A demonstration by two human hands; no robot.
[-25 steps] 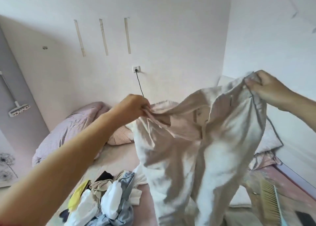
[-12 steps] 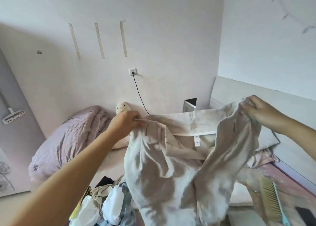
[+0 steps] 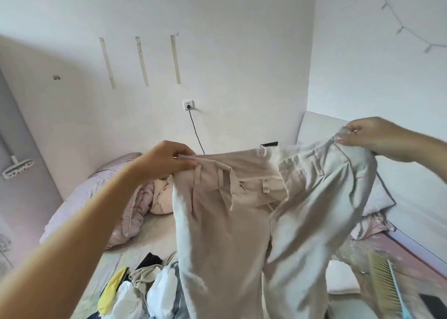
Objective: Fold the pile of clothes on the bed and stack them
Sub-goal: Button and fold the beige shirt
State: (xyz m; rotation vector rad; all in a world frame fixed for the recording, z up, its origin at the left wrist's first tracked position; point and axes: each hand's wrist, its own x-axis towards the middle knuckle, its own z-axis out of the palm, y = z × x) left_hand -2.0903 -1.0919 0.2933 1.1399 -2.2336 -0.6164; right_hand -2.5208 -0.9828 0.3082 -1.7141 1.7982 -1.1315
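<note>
Beige trousers (image 3: 232, 222), held up by the waistband above the bed (image 3: 154, 236), legs hanging. My left hand (image 3: 167, 160) pinches one waistband end, fingers clamped on the cloth; my right hand (image 3: 370, 135) grips the other. Unfolded pile of clothes (image 3: 145, 292) lies below, beside a brush (image 3: 384, 287).

Trousers (image 3: 229, 222) hang over the bed (image 3: 154, 231) between 2 hands; clothes pile (image 3: 145, 292) at the near edge, duvet (image 3: 104, 197) at the far-left corner.
</note>
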